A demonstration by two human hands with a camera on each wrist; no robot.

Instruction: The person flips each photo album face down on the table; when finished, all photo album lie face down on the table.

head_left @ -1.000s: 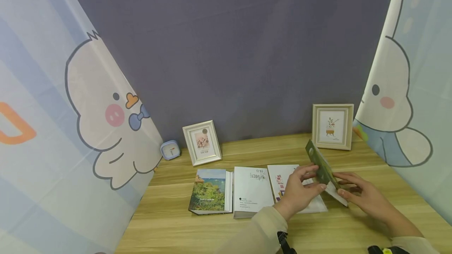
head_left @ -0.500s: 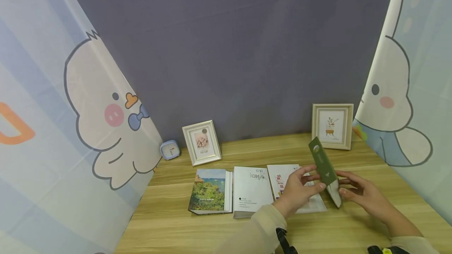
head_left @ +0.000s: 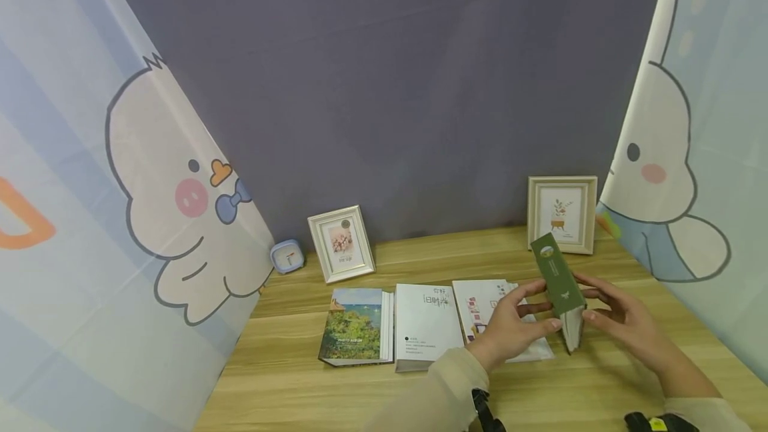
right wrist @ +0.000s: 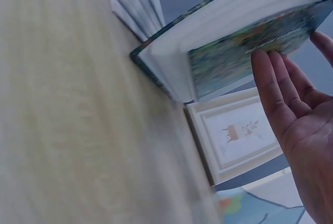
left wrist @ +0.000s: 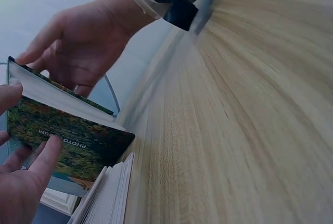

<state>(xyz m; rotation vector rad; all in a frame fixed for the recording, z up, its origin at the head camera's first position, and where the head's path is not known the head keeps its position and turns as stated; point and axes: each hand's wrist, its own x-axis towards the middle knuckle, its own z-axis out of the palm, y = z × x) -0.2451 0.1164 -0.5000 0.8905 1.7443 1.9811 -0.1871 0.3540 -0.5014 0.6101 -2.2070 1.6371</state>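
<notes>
A thick green photo album (head_left: pixel 561 277) stands on its edge, tilted, at the right of the table, its spine turned up toward the head camera. My left hand (head_left: pixel 517 323) grips its left cover, thumb near the spine's lower end. On the opposite cover, my right hand (head_left: pixel 627 331) holds it with thumb and fingers. In the left wrist view, the album's leafy cover (left wrist: pixel 67 146) reads "PHOTO", and white pages show between the covers. The right wrist view shows my right hand's fingers (right wrist: pixel 268 81) flat along one cover while the pages fan slightly.
To the left lie a landscape-covered album (head_left: pixel 353 325), a white book (head_left: pixel 427 325) and a white illustrated book (head_left: pixel 474 302), partly behind my left hand. Behind them stand a blue clock (head_left: pixel 288 257), a picture frame (head_left: pixel 320 232) and another frame (head_left: pixel 535 209) at right.
The green album has been turned between my hands, so its spine now faces the head camera more fully. Both hands have stayed at nearly the same spot; the other books have not moved.
</notes>
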